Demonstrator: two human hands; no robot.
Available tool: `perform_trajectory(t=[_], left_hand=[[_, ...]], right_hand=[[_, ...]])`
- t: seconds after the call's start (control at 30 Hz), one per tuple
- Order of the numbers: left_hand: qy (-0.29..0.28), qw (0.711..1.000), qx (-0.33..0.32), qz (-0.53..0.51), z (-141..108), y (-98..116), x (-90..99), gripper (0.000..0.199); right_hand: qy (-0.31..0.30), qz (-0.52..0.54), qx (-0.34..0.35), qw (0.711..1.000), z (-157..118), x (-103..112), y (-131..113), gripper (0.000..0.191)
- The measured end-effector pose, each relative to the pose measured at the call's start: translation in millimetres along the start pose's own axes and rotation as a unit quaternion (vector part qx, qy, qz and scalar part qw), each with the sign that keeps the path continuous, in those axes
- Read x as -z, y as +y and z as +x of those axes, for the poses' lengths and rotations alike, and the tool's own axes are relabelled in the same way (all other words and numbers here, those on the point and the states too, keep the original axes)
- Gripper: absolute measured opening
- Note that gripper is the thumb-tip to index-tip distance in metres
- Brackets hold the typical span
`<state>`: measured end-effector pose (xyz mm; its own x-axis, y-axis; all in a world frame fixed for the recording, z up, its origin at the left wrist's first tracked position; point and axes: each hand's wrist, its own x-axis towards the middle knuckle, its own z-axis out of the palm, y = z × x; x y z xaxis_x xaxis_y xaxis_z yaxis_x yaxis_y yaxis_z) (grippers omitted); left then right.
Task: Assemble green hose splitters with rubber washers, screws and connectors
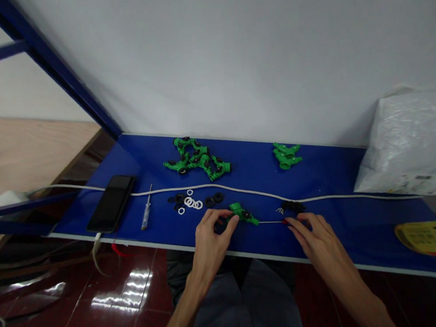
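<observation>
My left hand [215, 229] is closed on a green Y-shaped hose connector [236, 209] with black valve parts, just above the blue table. In my right hand [312, 231] is the red handle of a screwdriver [270, 222]. Its thin metal shaft points left, and its tip meets the connector's right-hand outlet; how far in it goes I cannot tell. Small black parts [293, 206] and several tiny screws [280, 210] lie just beyond my right hand. White rings [193, 202] and black rings [213, 199] are spread beyond my left hand.
Several green connectors [199, 160] with black valves lie at the back; plainer green ones [286, 155] sit right of them. A white cable [242, 190] crosses the blue table [251, 166]. A phone [112, 203] and clear-handled screwdriver [145, 211] are left, a plastic-wrapped package [406, 143] right.
</observation>
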<state>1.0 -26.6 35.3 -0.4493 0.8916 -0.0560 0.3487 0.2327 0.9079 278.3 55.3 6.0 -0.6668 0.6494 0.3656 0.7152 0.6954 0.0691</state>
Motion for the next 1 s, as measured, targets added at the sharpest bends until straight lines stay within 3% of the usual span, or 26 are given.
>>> perform_trajectory(t=[0.33, 0.57, 0.77, 0.87, 1.0], left_hand=[[-0.046, 0.999, 0.028, -0.007, 13, 0, 6.3, 0.024], [-0.068, 0.997, 0.031, -0.012, 16, -1, 8.5, 0.023], [-0.063, 0.997, 0.028, -0.027, 12, -5, 11.8, 0.019], [-0.044, 0.999, -0.009, -0.019, 5, -13, 13.1, 0.024], [-0.015, 0.993, -0.111, -0.02, -4, -24, 8.9, 0.021]], right_hand=[[0.001, 0.047, -0.03, 0.998, 1, -5, -2, 0.037], [-0.007, 0.062, -0.028, 0.998, 1, 27, 0, 0.034], [0.012, 0.203, -0.127, 0.971, 15, 57, -21, 0.028], [0.021, 0.252, -0.159, 0.954, 32, 71, -34, 0.026], [0.031, 0.285, -0.164, 0.944, 55, 87, -43, 0.032]])
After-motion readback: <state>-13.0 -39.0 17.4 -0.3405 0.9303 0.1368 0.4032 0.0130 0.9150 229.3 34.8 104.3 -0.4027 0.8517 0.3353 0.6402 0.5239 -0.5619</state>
